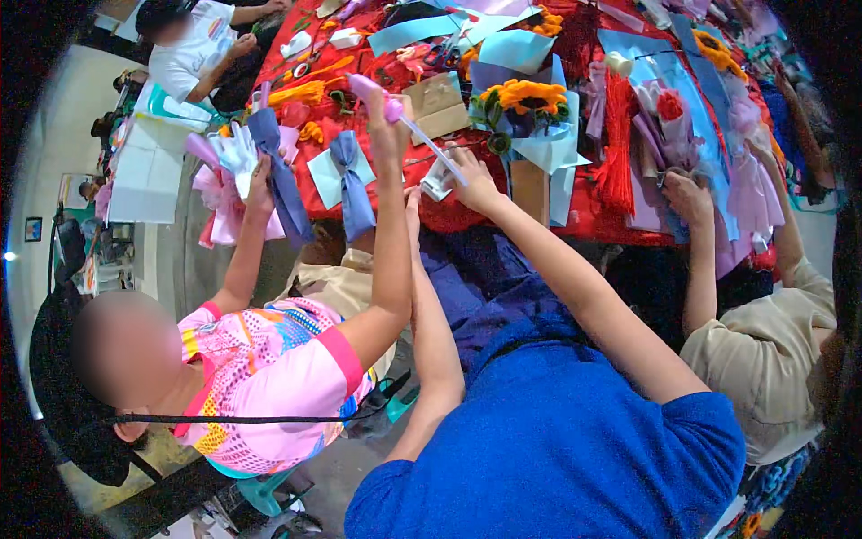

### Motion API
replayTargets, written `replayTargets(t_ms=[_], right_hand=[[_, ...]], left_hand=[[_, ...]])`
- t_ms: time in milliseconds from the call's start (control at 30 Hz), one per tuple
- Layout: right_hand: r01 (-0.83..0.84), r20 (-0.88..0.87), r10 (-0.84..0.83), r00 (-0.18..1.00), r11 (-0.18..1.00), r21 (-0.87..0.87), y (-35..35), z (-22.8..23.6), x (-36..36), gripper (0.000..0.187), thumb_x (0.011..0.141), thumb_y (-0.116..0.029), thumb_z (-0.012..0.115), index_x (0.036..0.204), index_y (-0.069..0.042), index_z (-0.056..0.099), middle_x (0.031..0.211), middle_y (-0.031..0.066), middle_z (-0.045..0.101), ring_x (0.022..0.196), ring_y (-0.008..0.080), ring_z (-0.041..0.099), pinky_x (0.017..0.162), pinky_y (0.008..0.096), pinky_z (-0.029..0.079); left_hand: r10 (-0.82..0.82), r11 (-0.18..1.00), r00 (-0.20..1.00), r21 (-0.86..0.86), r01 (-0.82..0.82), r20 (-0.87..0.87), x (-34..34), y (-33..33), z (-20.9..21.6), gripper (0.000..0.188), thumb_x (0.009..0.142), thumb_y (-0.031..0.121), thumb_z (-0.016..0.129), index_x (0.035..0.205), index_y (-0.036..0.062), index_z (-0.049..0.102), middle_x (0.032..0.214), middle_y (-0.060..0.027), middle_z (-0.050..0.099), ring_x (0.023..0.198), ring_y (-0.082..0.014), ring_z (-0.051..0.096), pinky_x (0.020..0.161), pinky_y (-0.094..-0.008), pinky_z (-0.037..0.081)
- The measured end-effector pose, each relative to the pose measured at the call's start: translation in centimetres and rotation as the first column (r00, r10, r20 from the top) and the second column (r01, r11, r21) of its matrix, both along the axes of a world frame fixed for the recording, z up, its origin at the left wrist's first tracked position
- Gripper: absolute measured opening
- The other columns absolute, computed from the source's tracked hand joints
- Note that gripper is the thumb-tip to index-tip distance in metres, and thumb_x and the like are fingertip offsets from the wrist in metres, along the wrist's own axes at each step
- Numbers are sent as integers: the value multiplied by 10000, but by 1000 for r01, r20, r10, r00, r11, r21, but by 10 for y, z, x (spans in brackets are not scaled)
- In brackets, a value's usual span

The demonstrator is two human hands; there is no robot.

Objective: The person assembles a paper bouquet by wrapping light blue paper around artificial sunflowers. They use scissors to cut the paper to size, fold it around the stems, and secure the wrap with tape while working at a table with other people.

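Note:
My right hand [478, 187] reaches over the table's near edge, fingers apart beside a small white object [437, 180] whose kind I cannot make out. A thin lilac strip [433, 146] slants down to this hand; whether my fingers touch it is unclear. My left hand [413, 203] is close to the white object's left side, its fingers mostly hidden behind a co-worker's raised forearm. That co-worker's hand [386, 126] holds a lilac piece with a round knot [393, 110], where the strip begins. Beyond my right hand lies an orange sunflower bouquet [530, 97] in pale blue wrap.
A red-covered table [444, 216] is crowded with papers, scissors [442, 56] and wrapped flowers. The co-worker's other hand [260, 184] grips a blue ribbon. Red cords [616, 135] hang over the edge. Someone on the right handles a lilac bouquet [669, 135].

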State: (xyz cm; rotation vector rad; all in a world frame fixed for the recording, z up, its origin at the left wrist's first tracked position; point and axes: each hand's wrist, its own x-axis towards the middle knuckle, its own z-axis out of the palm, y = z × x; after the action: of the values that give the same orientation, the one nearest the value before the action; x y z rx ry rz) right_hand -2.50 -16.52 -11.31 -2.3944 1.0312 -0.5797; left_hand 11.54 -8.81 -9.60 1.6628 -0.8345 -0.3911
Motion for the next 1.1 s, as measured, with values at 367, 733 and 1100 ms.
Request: replayTargets(t_ms=[367,733,1100], right_hand=[[237,213,-225,951,971,-30,12,-11,11,446,772,-292,585,1164,-98,500,1318,65,383,1122,293,409,822,461,428],[305,182,-302,936,952,10,22,-7,18,413,812,-321,552,1182,-140,520,1332,19,391,999,313,487,809,450,417],[237,99,-240,966,971,37,14,-2,15,473,812,-281,556,1248,-142,435,1331,76,375,1046,339,463,821,456,400]], left_hand=[[-715,676,-263,-737,-22,-648,11,-139,93,355,781,362,623,743,77,415,604,21,382,545,-83,349,506,-229,302],[-487,854,523,-508,114,-700,12,-66,50,436,787,480,587,912,85,452,648,5,426,511,-101,396,435,-210,362],[194,981,801,98,-168,-566,-62,70,7,398,820,377,591,1039,59,492,822,-14,500,595,-108,455,507,-212,445]])
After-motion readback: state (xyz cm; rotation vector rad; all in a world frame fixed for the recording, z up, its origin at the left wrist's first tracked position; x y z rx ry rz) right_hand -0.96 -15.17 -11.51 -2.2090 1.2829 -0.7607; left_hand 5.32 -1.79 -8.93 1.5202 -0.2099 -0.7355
